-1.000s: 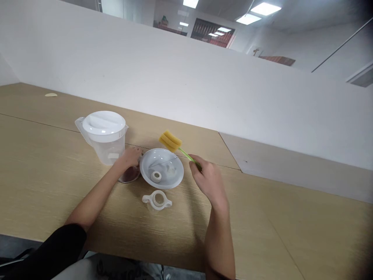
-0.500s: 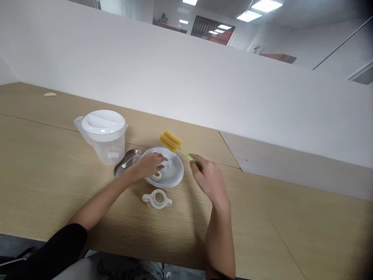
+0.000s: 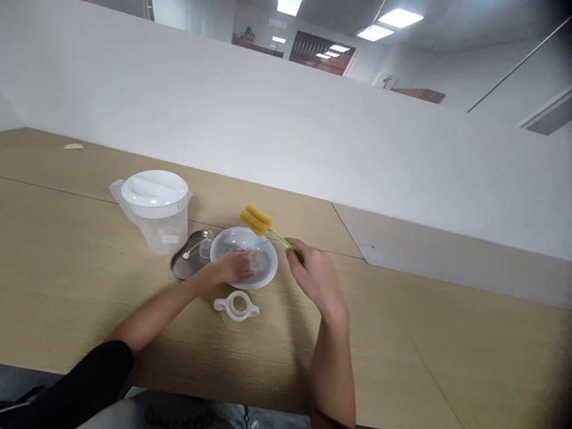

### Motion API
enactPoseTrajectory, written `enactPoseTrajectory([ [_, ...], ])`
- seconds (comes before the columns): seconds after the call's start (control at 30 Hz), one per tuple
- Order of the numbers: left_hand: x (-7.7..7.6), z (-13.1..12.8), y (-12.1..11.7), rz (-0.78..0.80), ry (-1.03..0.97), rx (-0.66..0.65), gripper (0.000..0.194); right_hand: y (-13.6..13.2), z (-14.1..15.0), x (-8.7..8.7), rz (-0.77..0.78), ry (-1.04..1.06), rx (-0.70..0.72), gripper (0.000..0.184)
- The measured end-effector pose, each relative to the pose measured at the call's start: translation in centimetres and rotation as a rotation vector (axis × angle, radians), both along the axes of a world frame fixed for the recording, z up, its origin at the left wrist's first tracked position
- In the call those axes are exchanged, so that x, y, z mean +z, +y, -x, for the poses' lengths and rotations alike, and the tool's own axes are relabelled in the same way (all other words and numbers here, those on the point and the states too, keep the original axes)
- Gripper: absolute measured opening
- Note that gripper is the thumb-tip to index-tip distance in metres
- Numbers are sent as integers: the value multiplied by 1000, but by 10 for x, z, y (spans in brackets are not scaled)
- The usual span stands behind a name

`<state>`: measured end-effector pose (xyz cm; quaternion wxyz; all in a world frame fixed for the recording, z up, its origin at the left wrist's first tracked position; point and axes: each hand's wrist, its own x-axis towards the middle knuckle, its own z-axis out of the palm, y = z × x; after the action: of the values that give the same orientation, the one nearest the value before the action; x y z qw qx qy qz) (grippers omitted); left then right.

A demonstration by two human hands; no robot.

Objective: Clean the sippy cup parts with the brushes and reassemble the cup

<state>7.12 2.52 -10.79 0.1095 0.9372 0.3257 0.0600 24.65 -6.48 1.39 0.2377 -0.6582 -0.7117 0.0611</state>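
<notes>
Left hand (image 3: 236,266): palm down inside the white plate (image 3: 233,237), fingers lying loose and mostly open. Can't tell whether anything is held under the palm.

Right hand (image 3: 315,280): curled shut around the green handle (image 3: 281,239) of a sponge bottle brush (image 3: 255,219), gripping near the handle's lower end.

Brush position: beyond and to the left of the right hand, with its yellow sponge head (image 3: 255,219) past the plate's far rim.

Brush long axis: slants from the right hand up and left across the far-right edge of the plate. Contact with the rim can't be told from this view.

Nearer hand: left to the plate, since it's inside it. The right hand sits just off the plate's right side. The brush head lies closer to the left fingers, but the two stay apart.

Left of left hand: a metal lid (image 3: 187,256) with a small clear cup (image 3: 206,247) just beside it, both touching or nearly touching the plate's edge.

Further left: a plastic pitcher (image 3: 156,232) with a white lid (image 3: 149,187).

Toward the body from left hand: a white two-handled collar (image 3: 236,307) on the wooden table (image 3: 67,268) — below the plate, not touching it.

Left forearm: black sleeve (image 3: 75,387) pushed back above the wrist.
</notes>
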Motion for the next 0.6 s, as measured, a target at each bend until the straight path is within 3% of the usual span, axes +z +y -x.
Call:
enactPoseTrajectory([
  [0.17, -4, -10, 3, -18, -48, -5, 25, -1, -1, 0, 11, -16, -10, 35],
  [0.3, 3, -9, 3, -44, -195, 49, 22, -1, -4, 0, 20, -21, -23, 37],
  [0.6, 60, 20, -1, -59, -859, 395, 13, -2, -8, -1, 68, -30, -34, 37],
])
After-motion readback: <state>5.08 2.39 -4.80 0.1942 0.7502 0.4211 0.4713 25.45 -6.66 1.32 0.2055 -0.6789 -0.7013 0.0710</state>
